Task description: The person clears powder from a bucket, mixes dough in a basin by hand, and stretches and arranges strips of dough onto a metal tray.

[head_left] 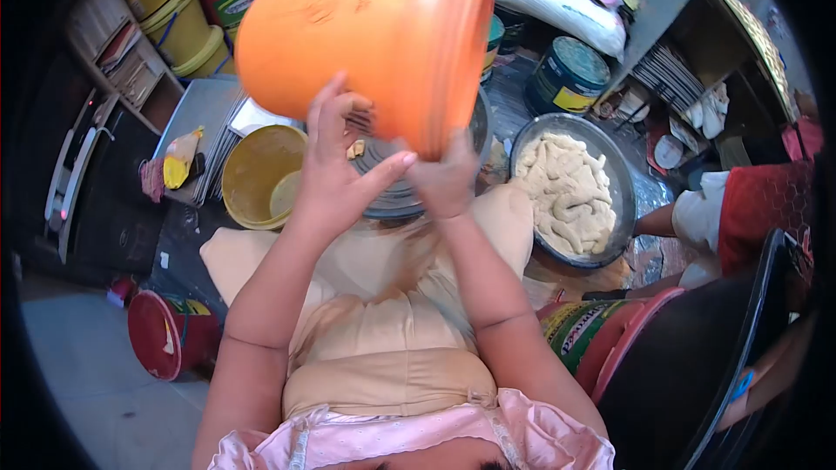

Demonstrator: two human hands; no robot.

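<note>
An orange bucket is raised in front of me, tipped on its side with its rim toward the right. Under the rim, my right hand is closed on its edge, blurred by motion. My left hand is at the bucket's lower side, fingers and thumb spread; whether it bears any weight I cannot tell. Below the hands, a dark round basin is partly hidden. To its left stands a yellow tub, its inside visible. At the right, a wide black basin holds pale dough-like strips.
Stacked yellow buckets stand at the back left. A dark lidded pail and a white sack are behind. Red buckets flank me. Another person's red garment shows at the right, near a large black container.
</note>
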